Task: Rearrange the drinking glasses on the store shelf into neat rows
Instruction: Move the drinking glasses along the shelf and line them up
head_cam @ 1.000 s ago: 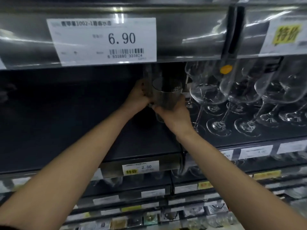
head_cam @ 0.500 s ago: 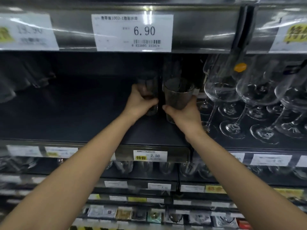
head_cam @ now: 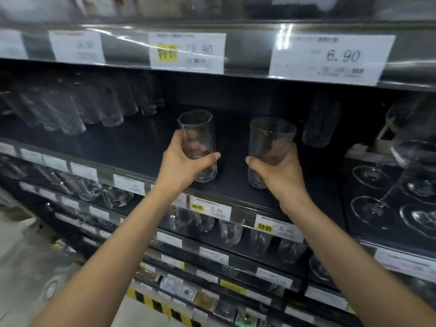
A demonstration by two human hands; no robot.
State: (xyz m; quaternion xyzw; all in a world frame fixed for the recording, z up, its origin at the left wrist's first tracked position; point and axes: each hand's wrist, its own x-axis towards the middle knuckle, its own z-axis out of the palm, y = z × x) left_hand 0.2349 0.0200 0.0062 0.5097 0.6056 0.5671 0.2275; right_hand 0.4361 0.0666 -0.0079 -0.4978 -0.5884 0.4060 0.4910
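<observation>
Both forearms outstretched, left hand (head_cam: 182,165) curled round left glass (head_cam: 195,128), right hand (head_cam: 282,172) round right glass (head_cam: 271,135) (thumbs pointing inward).

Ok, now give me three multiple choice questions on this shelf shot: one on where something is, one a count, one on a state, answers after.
1. Where are the wine glasses?
A) left of both hands
B) on the floor
C) right of the right hand

2. How many glasses are being held?
A) one
B) two
C) four

3. The faceted glass in the left hand is:
A) empty
B) full of juice
C) shattered

Answers:
1 C, their round bases show at the far right of the shelf.
2 B, each hand grips one, the right hand a round tumbler.
3 A, the fingers show through its clear wall.
</observation>
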